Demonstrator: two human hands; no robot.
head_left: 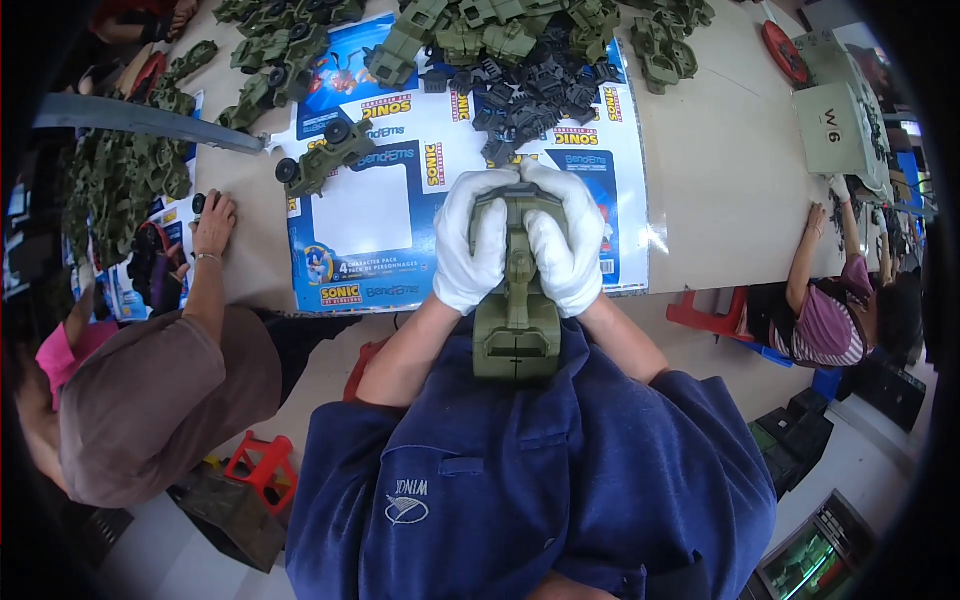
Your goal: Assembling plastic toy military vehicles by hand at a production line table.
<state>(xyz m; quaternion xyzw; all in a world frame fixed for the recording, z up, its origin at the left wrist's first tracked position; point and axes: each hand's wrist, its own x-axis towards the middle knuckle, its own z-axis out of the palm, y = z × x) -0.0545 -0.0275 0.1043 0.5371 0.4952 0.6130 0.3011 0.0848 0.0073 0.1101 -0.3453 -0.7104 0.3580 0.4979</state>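
Note:
In white gloves, my left hand (472, 240) and my right hand (565, 245) are closed around the two sides of an olive-green plastic toy vehicle body (516, 335). I hold it close to my chest, over the table's near edge, its boxy end toward me. A dark grey or black part (518, 190) shows at its far end between my fingers; I cannot tell whether it is fixed on. Just beyond my hands lies a heap of small black plastic parts (525, 100). To the left, a green toy vehicle with black wheels (330, 158) rests on the printed sheet (362, 205).
More green vehicle bodies (480, 28) are piled at the far edge, others (285, 65) farther left. A grey metal bar (150, 118) crosses the upper left. A co-worker's hand (214, 225) rests on the table at left. A green box (835, 130) stands at right, near a red stool (705, 312).

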